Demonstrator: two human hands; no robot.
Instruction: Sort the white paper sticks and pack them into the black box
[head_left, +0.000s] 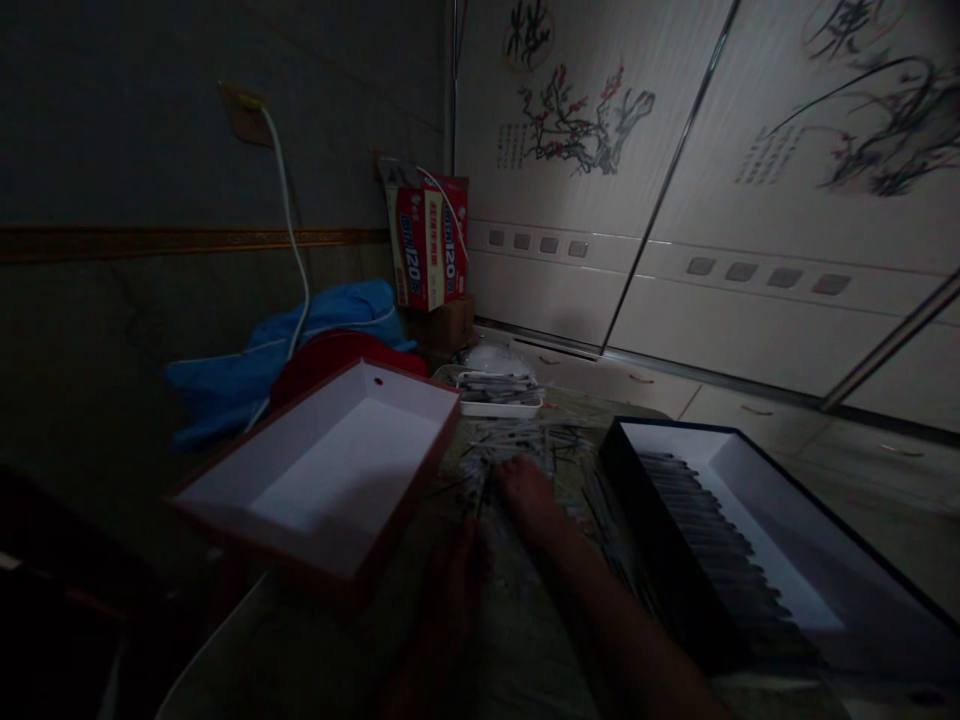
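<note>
While the right hand (pixel 534 498) rests on a loose heap of slender dark-and-pale sticks (pixel 517 445) at the middle of the desk (pixel 525 640), its fingers (pixel 510 474) curl low into the pile, though I cannot tell whether they hold any. The left hand (pixel 450 590) sits at about 7 o'clock from the right, so deep in shadow that the state of its fingers cannot be told. At 3 o'clock from the heap, an open black box (pixel 660 530) with a white lining holds many sticks laid side by side in a tidy row along its length, with part of its white floor left bare. At 9 o'clock, a red box (pixel 409 470) with a white interior shows no sticks inside. More sticks lie in a white tray (pixel 499 409) at 12 o'clock, with stray ones scattered over the desk. Beyond the tray stands a red printed carton (pixel 427 240), and a blue cloth (pixel 277 345) lies at 10 o'clock.
</note>
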